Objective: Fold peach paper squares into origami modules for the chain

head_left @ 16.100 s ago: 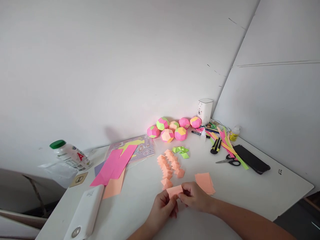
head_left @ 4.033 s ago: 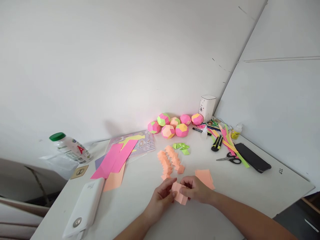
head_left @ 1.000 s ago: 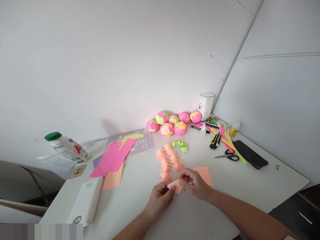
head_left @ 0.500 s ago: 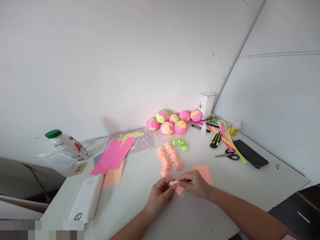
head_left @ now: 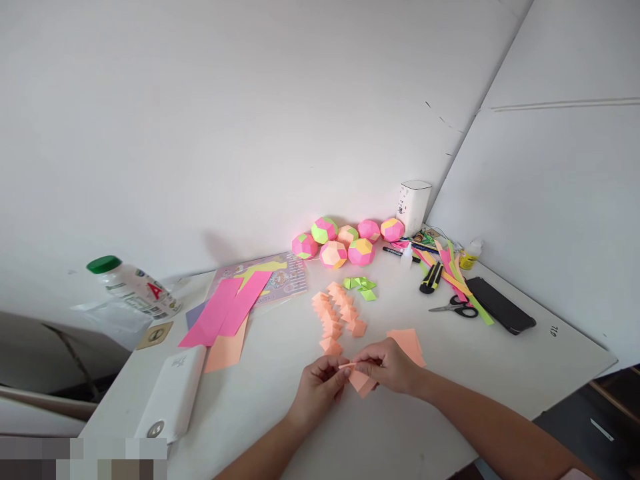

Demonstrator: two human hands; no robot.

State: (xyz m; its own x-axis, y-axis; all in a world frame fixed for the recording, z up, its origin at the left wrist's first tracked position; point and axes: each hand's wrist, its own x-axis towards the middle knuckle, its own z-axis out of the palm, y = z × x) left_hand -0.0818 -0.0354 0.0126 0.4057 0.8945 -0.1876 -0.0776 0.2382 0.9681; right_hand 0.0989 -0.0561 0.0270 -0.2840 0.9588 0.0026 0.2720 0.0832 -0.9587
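Between my two hands is a folded piece of peach paper (head_left: 363, 383), its pointed lower end hanging down. My left hand (head_left: 323, 385) pinches its left edge with thumb and fingertips. On the other side, my right hand (head_left: 387, 367) grips the paper near its top, fingers closed. Just beyond my hands lie two rows of folded peach paper pieces (head_left: 327, 317), with a few folded green pieces (head_left: 361, 287) behind them. Flat peach sheets (head_left: 406, 343) are partly covered by my right hand.
Several multicoloured paper balls (head_left: 333, 255) sit against the wall. Scissors (head_left: 455, 307), a box cutter (head_left: 431, 278), paper strips (head_left: 470, 293) and a black case (head_left: 500, 305) lie right. Pink sheets (head_left: 225, 307), a white power bank (head_left: 173, 393) and a bottle (head_left: 135, 288) are left.
The top flap of the peach paper now looks narrower and flatter between my fingers. Both hands stay in nearly the same place.
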